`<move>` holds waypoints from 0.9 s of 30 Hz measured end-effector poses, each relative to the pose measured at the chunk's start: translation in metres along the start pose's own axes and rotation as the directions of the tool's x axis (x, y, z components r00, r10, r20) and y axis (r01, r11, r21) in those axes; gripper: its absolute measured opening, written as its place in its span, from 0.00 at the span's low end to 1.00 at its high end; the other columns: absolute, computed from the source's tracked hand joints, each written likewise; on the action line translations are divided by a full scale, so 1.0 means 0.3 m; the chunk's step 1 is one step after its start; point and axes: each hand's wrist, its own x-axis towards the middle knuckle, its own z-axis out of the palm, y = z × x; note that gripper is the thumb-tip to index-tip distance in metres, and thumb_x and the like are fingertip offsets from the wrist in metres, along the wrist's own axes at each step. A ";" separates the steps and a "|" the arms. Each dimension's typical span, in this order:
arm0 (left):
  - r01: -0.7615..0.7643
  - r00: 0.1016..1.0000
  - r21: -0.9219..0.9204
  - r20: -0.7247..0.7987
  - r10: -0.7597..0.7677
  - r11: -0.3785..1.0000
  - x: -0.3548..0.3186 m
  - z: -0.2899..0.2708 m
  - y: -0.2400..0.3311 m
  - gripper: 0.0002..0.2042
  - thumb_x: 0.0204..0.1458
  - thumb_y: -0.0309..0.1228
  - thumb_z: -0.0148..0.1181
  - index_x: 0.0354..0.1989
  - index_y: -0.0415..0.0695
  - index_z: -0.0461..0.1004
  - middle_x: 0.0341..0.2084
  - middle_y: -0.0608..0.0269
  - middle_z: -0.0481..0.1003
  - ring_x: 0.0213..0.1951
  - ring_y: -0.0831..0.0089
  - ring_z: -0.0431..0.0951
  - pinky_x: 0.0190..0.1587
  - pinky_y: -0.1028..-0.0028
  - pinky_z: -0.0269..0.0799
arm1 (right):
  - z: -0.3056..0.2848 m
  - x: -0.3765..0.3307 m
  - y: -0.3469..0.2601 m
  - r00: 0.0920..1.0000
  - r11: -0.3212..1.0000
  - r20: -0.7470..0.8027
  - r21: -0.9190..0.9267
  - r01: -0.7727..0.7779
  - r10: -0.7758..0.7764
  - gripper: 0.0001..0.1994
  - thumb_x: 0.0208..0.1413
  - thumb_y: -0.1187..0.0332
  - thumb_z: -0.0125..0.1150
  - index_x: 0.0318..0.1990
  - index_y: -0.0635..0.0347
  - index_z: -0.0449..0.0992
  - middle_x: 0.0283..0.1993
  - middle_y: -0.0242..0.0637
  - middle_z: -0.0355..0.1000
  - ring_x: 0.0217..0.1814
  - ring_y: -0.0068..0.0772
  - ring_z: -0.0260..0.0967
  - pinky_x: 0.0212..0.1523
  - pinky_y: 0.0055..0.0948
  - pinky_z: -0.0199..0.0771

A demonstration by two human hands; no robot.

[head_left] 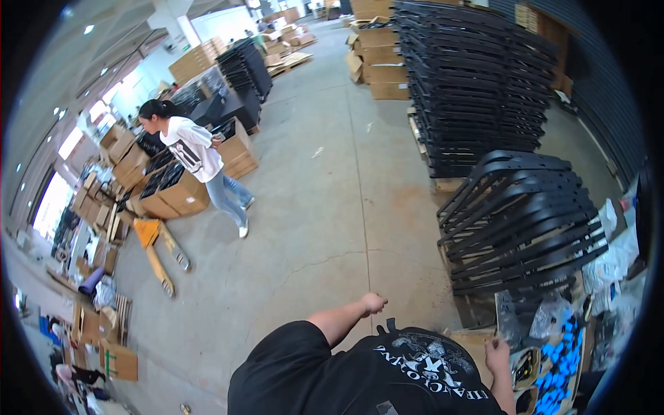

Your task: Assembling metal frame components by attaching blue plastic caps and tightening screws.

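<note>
My left hand (374,303) is held out in front of my body over the grey floor, its fingers curled in and nothing showing in them. Lower down on the right, my right hand (496,353) is closed beside a carton of bright blue pieces (559,360). What its fingers hold, if anything, is too small to make out. Clear plastic bags (551,315) lie at the far end of that carton. Just beyond stands a stack of curved black frames (522,221).
Tall piles of black panels (474,83) rise at the far right, with cardboard boxes (389,62) beside them. At left, a person in a white shirt (194,145) walks by open cartons (181,196). A yellow pallet jack (147,234) stands on the floor (304,228).
</note>
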 end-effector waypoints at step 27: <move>-0.836 0.213 0.525 0.040 0.976 0.161 0.267 0.214 2.186 0.21 0.53 0.38 0.67 0.51 0.39 0.74 0.48 0.49 0.76 0.51 0.54 0.77 0.55 0.63 0.72 | -0.665 1.009 -0.745 0.911 0.870 -0.363 -0.492 -0.006 -0.199 0.31 0.50 0.57 0.69 0.62 0.54 0.70 0.70 0.46 0.60 0.75 0.53 0.51 0.71 0.57 0.47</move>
